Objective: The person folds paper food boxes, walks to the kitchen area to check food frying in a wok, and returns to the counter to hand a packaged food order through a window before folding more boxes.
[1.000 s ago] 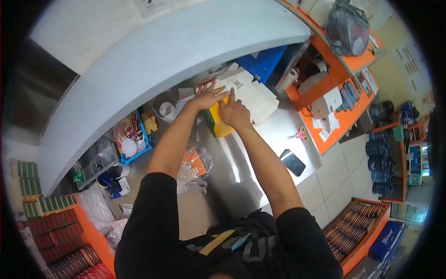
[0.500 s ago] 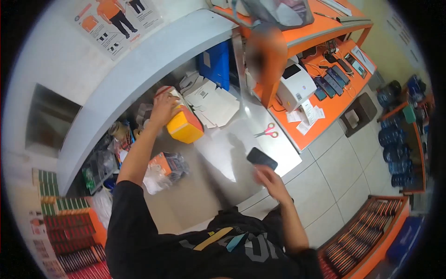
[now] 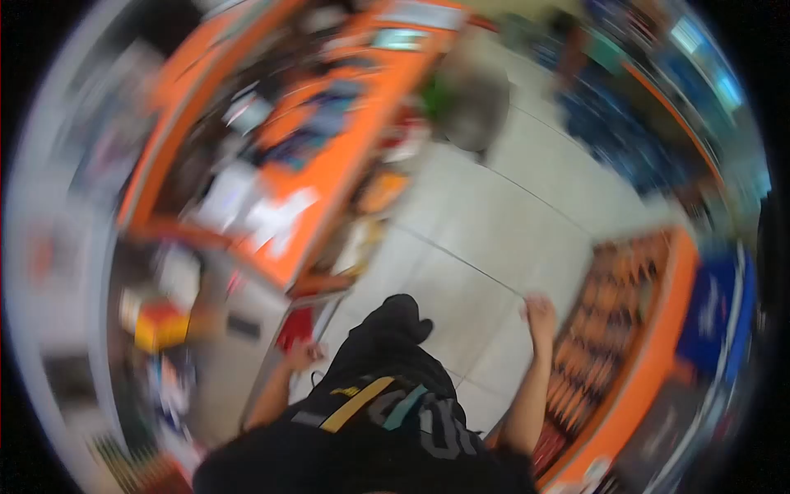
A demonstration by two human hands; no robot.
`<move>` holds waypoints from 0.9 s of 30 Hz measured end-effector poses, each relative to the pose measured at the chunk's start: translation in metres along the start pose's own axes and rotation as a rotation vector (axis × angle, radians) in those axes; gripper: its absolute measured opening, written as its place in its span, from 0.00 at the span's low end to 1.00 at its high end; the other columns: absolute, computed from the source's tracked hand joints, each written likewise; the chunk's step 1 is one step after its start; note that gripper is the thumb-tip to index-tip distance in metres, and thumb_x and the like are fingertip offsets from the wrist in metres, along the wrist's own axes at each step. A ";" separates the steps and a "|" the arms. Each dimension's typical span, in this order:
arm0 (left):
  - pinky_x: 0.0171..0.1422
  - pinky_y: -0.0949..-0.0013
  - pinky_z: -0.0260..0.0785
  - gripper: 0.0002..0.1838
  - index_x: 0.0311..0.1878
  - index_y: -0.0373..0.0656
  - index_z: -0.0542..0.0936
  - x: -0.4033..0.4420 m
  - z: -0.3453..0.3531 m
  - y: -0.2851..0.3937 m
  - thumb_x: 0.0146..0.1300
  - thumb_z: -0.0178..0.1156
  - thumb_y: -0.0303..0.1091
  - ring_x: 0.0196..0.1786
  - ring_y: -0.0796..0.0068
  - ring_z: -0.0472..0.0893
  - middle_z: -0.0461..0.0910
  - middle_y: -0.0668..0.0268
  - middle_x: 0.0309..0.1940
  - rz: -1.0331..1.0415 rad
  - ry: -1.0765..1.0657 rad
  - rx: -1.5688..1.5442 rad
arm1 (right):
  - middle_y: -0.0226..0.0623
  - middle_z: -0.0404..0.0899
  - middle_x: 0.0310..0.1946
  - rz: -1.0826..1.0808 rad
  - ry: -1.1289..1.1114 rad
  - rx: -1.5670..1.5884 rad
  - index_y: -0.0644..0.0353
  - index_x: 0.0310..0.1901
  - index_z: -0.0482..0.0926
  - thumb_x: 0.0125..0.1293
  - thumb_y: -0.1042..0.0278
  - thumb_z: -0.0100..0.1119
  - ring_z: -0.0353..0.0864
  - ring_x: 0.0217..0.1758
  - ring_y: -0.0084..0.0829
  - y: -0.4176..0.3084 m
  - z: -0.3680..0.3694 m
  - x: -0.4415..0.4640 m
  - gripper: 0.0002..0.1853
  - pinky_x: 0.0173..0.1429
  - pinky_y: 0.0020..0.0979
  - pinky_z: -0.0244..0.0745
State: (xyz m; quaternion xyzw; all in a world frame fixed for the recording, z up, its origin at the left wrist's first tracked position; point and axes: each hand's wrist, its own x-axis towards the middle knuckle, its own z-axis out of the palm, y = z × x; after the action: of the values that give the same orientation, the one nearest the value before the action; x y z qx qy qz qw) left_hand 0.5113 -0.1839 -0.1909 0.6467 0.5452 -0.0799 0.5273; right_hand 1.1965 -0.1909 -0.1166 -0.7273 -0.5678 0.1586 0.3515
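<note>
My left hand point(image 3: 303, 355), slightly blurred, hangs beside the edge of the metal table with its fingers curled and nothing visible in it. Over the floor on the other side, my right hand point(image 3: 539, 314) is loosely closed, also holding nothing that I can see. Neither hand touches the things on the table. A yellow and red box point(image 3: 162, 327) lies on the metal table point(image 3: 222, 379), left of my left hand. Between them is a dark phone point(image 3: 243, 327). Motion smears most of the view.
An orange desk point(image 3: 329, 165) with a white printer point(image 3: 229, 193), papers and several phones stands ahead on the left. Tiled floor point(image 3: 469, 214) stretches forward, with a dark stool-like object point(image 3: 477, 111) farther off. An orange rack of packs point(image 3: 609, 329) stands on the right.
My body has turned right, away from the metal table. My left hand has come off the yellow and red box, and my right hand has moved away from the phone, which stays on the table.
</note>
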 end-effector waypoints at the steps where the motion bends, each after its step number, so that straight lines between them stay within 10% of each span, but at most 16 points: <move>1: 0.42 0.63 0.71 0.13 0.41 0.41 0.79 0.030 0.019 0.012 0.63 0.57 0.41 0.35 0.67 0.79 0.82 0.61 0.32 -0.133 -0.226 0.041 | 0.30 0.72 0.16 0.069 0.019 0.054 0.62 0.29 0.82 0.67 0.55 0.57 0.70 0.21 0.19 0.013 -0.012 0.045 0.18 0.25 0.28 0.63; 3: 0.41 0.62 0.71 0.15 0.42 0.41 0.80 0.086 0.024 0.057 0.65 0.55 0.43 0.34 0.66 0.79 0.82 0.61 0.32 -0.333 -0.386 0.026 | 0.31 0.72 0.15 0.621 0.020 0.238 0.62 0.31 0.84 0.66 0.50 0.59 0.68 0.19 0.19 -0.013 -0.063 0.140 0.20 0.24 0.28 0.62; 7: 0.40 0.60 0.72 0.19 0.45 0.40 0.81 0.253 -0.011 0.159 0.67 0.52 0.47 0.34 0.64 0.80 0.82 0.61 0.32 -0.433 -0.488 0.164 | 0.46 0.80 0.22 0.495 0.244 0.194 0.63 0.32 0.82 0.66 0.50 0.59 0.79 0.24 0.40 0.108 -0.108 0.221 0.20 0.31 0.37 0.72; 11: 0.40 0.58 0.73 0.24 0.47 0.40 0.82 0.497 -0.026 0.258 0.69 0.48 0.51 0.33 0.62 0.80 0.83 0.61 0.32 -0.327 -0.616 0.562 | 0.54 0.81 0.33 0.832 0.169 -0.069 0.63 0.39 0.81 0.66 0.48 0.57 0.82 0.37 0.52 0.257 -0.113 0.136 0.22 0.41 0.45 0.76; 13: 0.66 0.53 0.65 0.31 0.57 0.41 0.77 0.636 -0.029 0.393 0.67 0.50 0.59 0.60 0.49 0.74 0.76 0.49 0.57 0.099 -0.707 1.018 | 0.55 0.82 0.39 1.005 0.186 -0.271 0.67 0.41 0.80 0.65 0.36 0.51 0.81 0.45 0.57 0.310 -0.080 0.031 0.33 0.48 0.49 0.76; 14: 0.72 0.57 0.59 0.32 0.62 0.43 0.74 0.659 -0.042 0.498 0.66 0.51 0.59 0.66 0.52 0.69 0.72 0.51 0.63 0.347 -0.549 0.984 | 0.53 0.83 0.40 1.063 -0.011 -0.309 0.67 0.41 0.80 0.65 0.37 0.50 0.82 0.44 0.56 0.322 -0.074 -0.015 0.32 0.53 0.48 0.75; 15: 0.70 0.57 0.62 0.31 0.62 0.44 0.75 0.644 -0.030 0.658 0.66 0.52 0.59 0.65 0.52 0.72 0.74 0.51 0.61 0.172 -0.314 0.744 | 0.48 0.84 0.35 1.267 -0.497 -0.149 0.65 0.40 0.80 0.65 0.37 0.51 0.82 0.43 0.51 0.336 -0.071 -0.052 0.31 0.56 0.44 0.73; 17: 0.63 0.62 0.68 0.28 0.61 0.42 0.74 0.763 0.006 0.785 0.66 0.56 0.53 0.60 0.60 0.77 0.79 0.54 0.55 0.453 -0.329 0.372 | 0.47 0.83 0.25 1.808 -0.069 0.255 0.62 0.30 0.84 0.64 0.38 0.54 0.84 0.31 0.39 0.301 -0.069 -0.085 0.29 0.37 0.40 0.79; 18: 0.60 0.63 0.69 0.27 0.60 0.41 0.74 0.741 0.021 0.898 0.67 0.56 0.51 0.57 0.63 0.78 0.80 0.55 0.52 0.453 -0.251 0.425 | 0.34 0.69 0.14 1.943 0.100 0.834 0.63 0.28 0.79 0.69 0.49 0.50 0.69 0.14 0.30 0.321 -0.067 -0.100 0.23 0.24 0.36 0.73; 23: 0.51 0.62 0.74 0.22 0.58 0.40 0.74 0.799 0.135 1.193 0.70 0.53 0.47 0.48 0.69 0.80 0.81 0.60 0.44 0.721 -0.261 0.054 | 0.30 0.69 0.17 1.819 0.490 0.897 0.63 0.29 0.78 0.69 0.56 0.49 0.66 0.18 0.26 0.353 -0.217 0.100 0.18 0.23 0.33 0.68; 25: 0.46 0.62 0.76 0.21 0.58 0.41 0.74 0.853 0.176 1.196 0.72 0.51 0.46 0.45 0.70 0.81 0.82 0.63 0.44 0.571 -0.293 -0.089 | 0.29 0.71 0.17 1.162 0.505 0.751 0.63 0.30 0.78 0.69 0.58 0.49 0.67 0.18 0.25 0.437 -0.234 0.139 0.17 0.24 0.32 0.66; 27: 0.44 0.61 0.76 0.23 0.62 0.44 0.74 0.929 0.204 1.168 0.73 0.48 0.49 0.44 0.69 0.81 0.81 0.64 0.45 0.450 -0.472 0.370 | 0.30 0.72 0.18 1.202 0.793 0.630 0.63 0.32 0.79 0.69 0.57 0.53 0.70 0.22 0.24 0.425 -0.401 0.295 0.17 0.28 0.31 0.68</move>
State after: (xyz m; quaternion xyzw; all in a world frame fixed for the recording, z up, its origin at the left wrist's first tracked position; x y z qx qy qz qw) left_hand 1.8947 0.4124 -0.2144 0.7985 0.2291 -0.2061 0.5171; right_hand 1.8425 -0.0930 -0.0791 -0.7780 0.1624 0.2039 0.5716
